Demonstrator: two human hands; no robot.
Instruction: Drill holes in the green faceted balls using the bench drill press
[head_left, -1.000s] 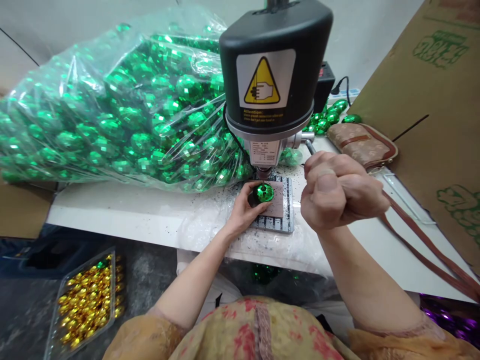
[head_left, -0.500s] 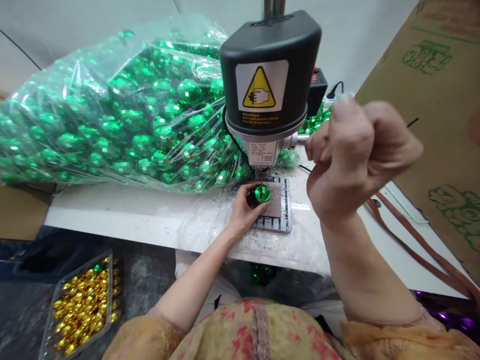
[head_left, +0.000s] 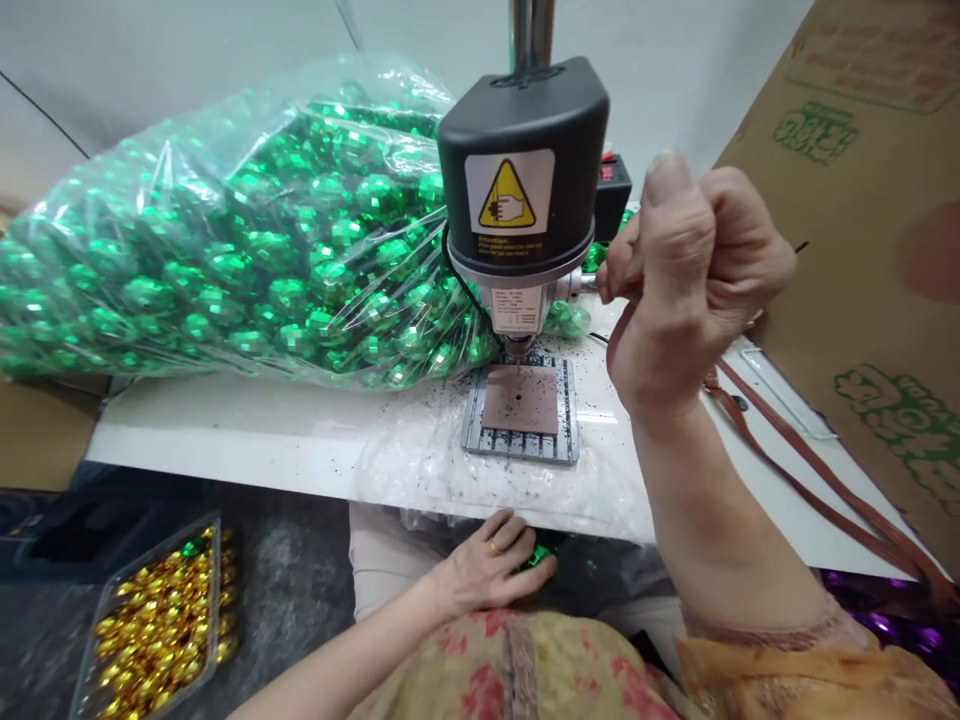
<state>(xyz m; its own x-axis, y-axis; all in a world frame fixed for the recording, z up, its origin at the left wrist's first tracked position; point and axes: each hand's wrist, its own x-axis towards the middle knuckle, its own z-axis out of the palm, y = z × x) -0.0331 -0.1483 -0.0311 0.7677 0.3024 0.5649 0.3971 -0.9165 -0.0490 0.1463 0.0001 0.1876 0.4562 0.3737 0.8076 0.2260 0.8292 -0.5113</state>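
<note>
A black drill press [head_left: 525, 165] stands over a grooved metal base [head_left: 480, 444], where a brown plate [head_left: 536, 400] with a small dark hole lies bare under the bit. My right hand [head_left: 686, 270] is closed at the metal lever on the machine's right side. Below the table edge, my left hand [head_left: 495, 565] is at my lap, fingers bent around a shiny green ball [head_left: 538, 555], partly hidden by the fingers. More green shows dimly beside it.
A big clear bag of green faceted balls [head_left: 255, 250] fills the back left. A clear bin of gold balls [head_left: 150, 610] sits low at left. A cardboard box [head_left: 862, 270] and brown straps [head_left: 832, 490] are at right. Crumpled plastic [head_left: 405, 470] covers the front edge.
My left hand has left the plate under the drill and come down to my lap; the green ball there is gone from the plate. My right hand stays at the lever.
</note>
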